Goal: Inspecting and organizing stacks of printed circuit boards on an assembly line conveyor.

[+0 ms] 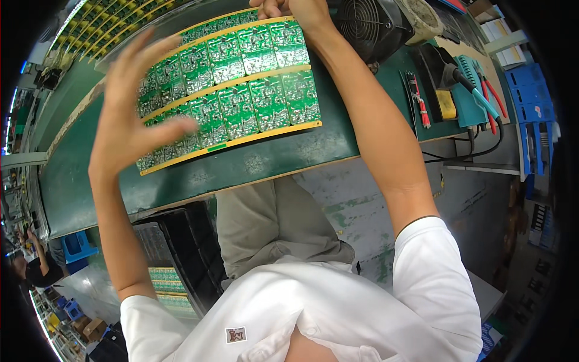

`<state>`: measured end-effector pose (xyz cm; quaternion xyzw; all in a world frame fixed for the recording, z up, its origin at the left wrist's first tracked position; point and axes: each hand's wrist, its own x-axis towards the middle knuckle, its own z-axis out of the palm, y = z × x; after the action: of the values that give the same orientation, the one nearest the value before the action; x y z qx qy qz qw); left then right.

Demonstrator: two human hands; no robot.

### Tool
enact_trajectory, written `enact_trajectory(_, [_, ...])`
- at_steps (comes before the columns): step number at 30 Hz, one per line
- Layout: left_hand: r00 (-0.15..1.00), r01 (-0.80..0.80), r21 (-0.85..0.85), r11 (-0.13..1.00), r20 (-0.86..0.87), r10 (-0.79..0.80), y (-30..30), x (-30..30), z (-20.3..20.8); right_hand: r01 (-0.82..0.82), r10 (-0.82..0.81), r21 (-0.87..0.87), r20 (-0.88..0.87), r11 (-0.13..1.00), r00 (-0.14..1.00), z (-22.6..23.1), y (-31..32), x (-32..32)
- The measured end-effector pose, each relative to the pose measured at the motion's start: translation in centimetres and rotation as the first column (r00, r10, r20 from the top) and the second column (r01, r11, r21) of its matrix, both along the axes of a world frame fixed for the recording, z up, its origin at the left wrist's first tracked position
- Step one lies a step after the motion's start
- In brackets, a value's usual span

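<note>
A large green circuit board panel [241,90] with yellow rails, made of several small boards, is held tilted above the green workbench [241,169]. My left hand [136,111] grips its left edge, thumb across the front and fingers spread upward. My right hand [295,11] pinches the panel's top right corner at the upper edge of the view.
A black fan unit [368,24] stands behind the panel. A soldering iron in its teal stand [467,84], red-handled cutters [494,96] and a yellow sponge [446,104] sit at the right. A black bin [175,259] with more panels is by my left knee. Blue crates [534,102] far right.
</note>
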<state>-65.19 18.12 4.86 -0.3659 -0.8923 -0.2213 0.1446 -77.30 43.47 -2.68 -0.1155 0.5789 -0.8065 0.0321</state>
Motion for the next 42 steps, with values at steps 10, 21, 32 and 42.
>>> enact_trajectory(10, [0.992, -0.122, -0.409, 0.904, -0.021, 0.125, 1.4, 1.8, -0.8, 0.034, -0.035, 0.009, 0.131, 0.999, 0.991, 1.4, -0.4, 0.9])
enact_trajectory(21, [0.98, -0.178, -0.33, 0.927, -0.14, 0.138, -0.5, 3.9, -0.1, 0.03, -0.038, -0.078, -0.102, 0.997, 0.994, 1.5, 0.3, 1.3])
enact_trajectory(32, [0.533, -0.838, -0.151, 0.523, -0.027, 0.846, -25.0, 6.8, -2.0, -0.04, 0.038, -0.041, -0.047, 0.998, 0.998, 1.9, 0.6, 1.6])
enact_trajectory(42, [0.179, -0.945, -0.231, 0.234, 0.234, 0.956, -38.9, 5.0, -4.0, -0.052, 0.051, -0.036, -0.032, 0.998, 0.998, 2.1, 0.6, 1.8])
